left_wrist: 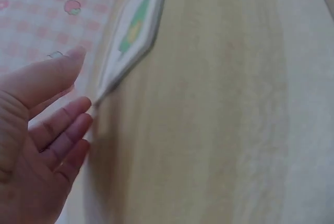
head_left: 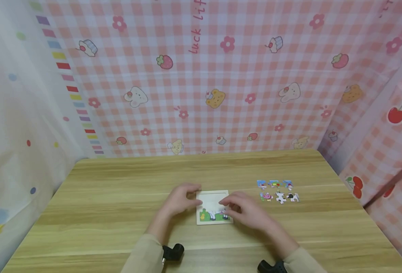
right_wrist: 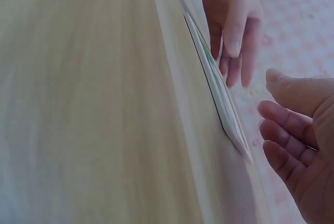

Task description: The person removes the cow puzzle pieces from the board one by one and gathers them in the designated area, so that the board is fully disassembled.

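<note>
A small, pale-framed jigsaw puzzle tray (head_left: 198,218) lies on the table. Its lower part shows a picture section (head_left: 204,216) with green grass, a yellow duck and an animal's white legs; the upper part is bare. At the tray's left edge is my left hand (head_left: 180,200), its thumb and fingers spread apart; the left wrist view shows this hand (left_wrist: 39,135) holding nothing. My right hand (head_left: 248,211) hovers over the tray's right side and covers part of the picture. In the right wrist view, that hand (right_wrist: 308,140) has loosely bent fingers with nothing between them.
Several loose jigsaw pieces (head_left: 280,197) lie in two rows on the table right of the tray. The wooden table (head_left: 119,212) meets a checked pink curtain (head_left: 194,125) at the back. Black wrist mounts (head_left: 173,252) sit by both sleeves.
</note>
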Demonstrator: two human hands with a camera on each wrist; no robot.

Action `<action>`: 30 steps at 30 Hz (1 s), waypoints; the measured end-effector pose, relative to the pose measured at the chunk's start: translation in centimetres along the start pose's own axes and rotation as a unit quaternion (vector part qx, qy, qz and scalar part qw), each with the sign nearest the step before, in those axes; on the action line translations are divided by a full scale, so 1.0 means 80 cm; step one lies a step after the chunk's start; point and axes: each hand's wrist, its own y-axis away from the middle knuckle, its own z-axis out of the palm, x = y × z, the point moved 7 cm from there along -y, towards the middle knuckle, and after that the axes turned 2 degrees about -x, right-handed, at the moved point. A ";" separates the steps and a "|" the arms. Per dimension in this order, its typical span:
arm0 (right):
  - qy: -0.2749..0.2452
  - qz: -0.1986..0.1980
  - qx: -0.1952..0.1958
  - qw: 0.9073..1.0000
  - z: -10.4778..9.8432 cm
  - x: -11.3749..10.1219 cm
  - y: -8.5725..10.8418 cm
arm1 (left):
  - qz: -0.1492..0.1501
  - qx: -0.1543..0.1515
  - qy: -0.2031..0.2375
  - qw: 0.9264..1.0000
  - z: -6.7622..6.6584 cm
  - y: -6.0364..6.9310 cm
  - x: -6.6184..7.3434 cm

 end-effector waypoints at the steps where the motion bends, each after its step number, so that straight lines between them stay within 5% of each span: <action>1: -0.002 -0.003 -0.004 1.000 0.003 -0.003 -0.002 | 0.001 -0.001 -0.004 1.000 0.002 -0.001 -0.002; 7: -0.005 -0.014 -0.025 1.000 0.020 -0.016 -0.016 | 0.008 -0.002 -0.043 0.999 0.008 -0.002 -0.010; 30: 0.021 0.021 -0.069 0.997 0.057 -0.025 -0.043 | 0.051 -0.011 -0.069 0.996 0.007 0.002 -0.015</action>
